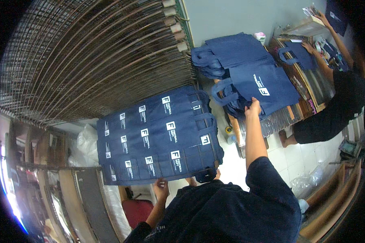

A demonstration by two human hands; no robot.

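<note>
Reference item: the bag stack point(280, 85), placed on the desk point(279, 124). Directly behind it: a second stack point(239, 50), partly overlapped. Left of the reference: the bag layer point(156, 125). Left and behind: the wire rack point(109, 60). Right: a single bag point(299, 56), with a co-worker point(328, 105) farther right. At the reference's near edge: the right hand point(253, 108). Left and before it: the left hand point(161, 188), then a chair point(136, 212). Right and before: plastic sheeting point(308, 178) on the floor point(284, 157).
</note>
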